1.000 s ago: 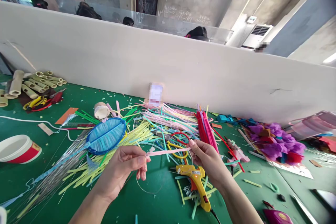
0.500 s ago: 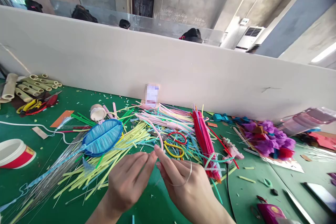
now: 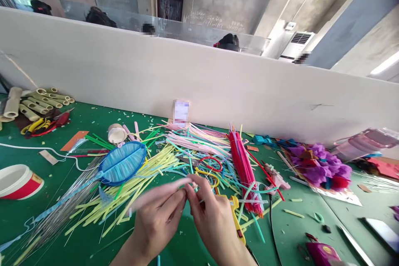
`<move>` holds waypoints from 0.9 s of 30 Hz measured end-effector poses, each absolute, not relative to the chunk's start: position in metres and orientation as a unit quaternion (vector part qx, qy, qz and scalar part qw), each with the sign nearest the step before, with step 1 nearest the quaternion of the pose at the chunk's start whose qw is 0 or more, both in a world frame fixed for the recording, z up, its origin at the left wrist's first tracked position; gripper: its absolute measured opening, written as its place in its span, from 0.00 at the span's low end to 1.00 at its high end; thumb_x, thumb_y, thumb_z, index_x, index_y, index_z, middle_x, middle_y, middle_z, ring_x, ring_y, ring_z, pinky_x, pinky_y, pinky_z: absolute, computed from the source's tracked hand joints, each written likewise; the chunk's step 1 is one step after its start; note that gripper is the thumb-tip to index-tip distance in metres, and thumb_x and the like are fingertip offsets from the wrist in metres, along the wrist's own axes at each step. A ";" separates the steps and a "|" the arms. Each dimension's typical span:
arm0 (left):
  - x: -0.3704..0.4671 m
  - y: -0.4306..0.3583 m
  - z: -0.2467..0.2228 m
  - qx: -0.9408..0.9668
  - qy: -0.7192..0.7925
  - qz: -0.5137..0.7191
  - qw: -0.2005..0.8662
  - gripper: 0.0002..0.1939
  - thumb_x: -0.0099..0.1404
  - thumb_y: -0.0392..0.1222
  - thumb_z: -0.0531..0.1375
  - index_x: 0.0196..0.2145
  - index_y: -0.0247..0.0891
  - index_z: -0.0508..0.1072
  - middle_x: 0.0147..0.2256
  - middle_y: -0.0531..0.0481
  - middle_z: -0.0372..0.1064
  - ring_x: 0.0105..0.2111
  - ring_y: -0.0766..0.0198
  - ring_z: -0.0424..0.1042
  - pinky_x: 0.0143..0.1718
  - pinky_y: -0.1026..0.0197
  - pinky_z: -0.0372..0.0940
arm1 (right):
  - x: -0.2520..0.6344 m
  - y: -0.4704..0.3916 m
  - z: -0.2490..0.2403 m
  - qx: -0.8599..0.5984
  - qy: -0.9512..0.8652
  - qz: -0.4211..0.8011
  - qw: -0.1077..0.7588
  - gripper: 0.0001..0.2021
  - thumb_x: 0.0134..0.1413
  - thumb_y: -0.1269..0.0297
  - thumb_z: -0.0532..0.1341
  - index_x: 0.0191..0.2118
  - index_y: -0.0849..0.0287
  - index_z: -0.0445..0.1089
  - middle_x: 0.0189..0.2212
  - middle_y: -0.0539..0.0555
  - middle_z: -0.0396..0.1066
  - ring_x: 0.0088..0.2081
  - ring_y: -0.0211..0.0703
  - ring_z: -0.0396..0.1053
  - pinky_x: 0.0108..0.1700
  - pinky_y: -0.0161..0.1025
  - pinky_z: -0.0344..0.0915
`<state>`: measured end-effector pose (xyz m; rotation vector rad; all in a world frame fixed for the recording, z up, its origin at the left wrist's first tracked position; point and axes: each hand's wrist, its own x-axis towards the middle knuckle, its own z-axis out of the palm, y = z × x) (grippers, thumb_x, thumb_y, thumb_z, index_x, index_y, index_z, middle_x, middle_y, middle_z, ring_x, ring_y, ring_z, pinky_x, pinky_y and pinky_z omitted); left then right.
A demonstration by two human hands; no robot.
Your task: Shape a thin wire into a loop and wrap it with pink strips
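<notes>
A pale pink strip [image 3: 160,190], blurred by motion, runs leftward from the fingertips of both hands. My left hand [image 3: 162,220] has its fingers curled and pressed together at the strip's right end. My right hand [image 3: 208,212] pinches at the same spot, its fingertips touching those of the left. Just behind the hands lie yellow-handled scissors [image 3: 207,173] and red-handled scissors [image 3: 213,158] among loose strips. To the right of my right hand is a yellow glue gun [image 3: 236,218], partly hidden by the hand. A blue woven oval [image 3: 123,164] rests left of the hands.
Pale yellow strips [image 3: 156,166], pink strips [image 3: 199,143] and a red bundle [image 3: 245,166] cover the green table. A paper cup [image 3: 18,181] stands left, near thin wires. Purple flowers [image 3: 324,166] and a pink glue gun [image 3: 277,178] lie right. A white partition [image 3: 249,91] closes the back.
The pink strip has swung from upright above the fingertips to pointing left across my left hand. My right hand has turned and drawn in, and the yellow glue gun shows beside it.
</notes>
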<state>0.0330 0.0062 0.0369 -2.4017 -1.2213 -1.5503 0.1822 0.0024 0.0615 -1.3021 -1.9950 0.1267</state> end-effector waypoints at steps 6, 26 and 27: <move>0.027 0.008 0.044 -0.761 -0.408 -0.503 -0.032 0.07 0.67 0.32 0.59 0.38 0.38 0.77 0.29 0.47 0.78 0.28 0.62 0.77 0.30 0.64 0.71 | 0.185 0.002 0.058 -0.426 -0.807 -0.015 0.409 0.08 0.66 0.70 0.55 0.44 0.59 0.71 0.21 0.46 0.73 0.16 0.31 0.65 0.23 0.30 0.57; 0.020 0.016 0.052 -0.684 -0.473 -0.531 -0.161 0.06 0.66 0.34 0.61 0.34 0.38 0.79 0.28 0.51 0.77 0.25 0.66 0.73 0.27 0.66 0.67 | 0.192 -0.012 0.064 -0.297 -0.887 -0.044 0.349 0.18 0.63 0.76 0.58 0.57 0.72 0.67 0.46 0.66 0.76 0.43 0.49 0.75 0.39 0.40 0.74; 0.020 0.016 0.052 -0.682 -0.477 -0.529 -0.166 0.06 0.66 0.34 0.61 0.34 0.38 0.79 0.28 0.51 0.78 0.25 0.66 0.73 0.28 0.66 0.67 | 0.192 -0.013 0.065 -0.302 -0.886 -0.032 0.350 0.18 0.63 0.77 0.57 0.57 0.72 0.67 0.45 0.66 0.76 0.42 0.48 0.74 0.39 0.40 0.74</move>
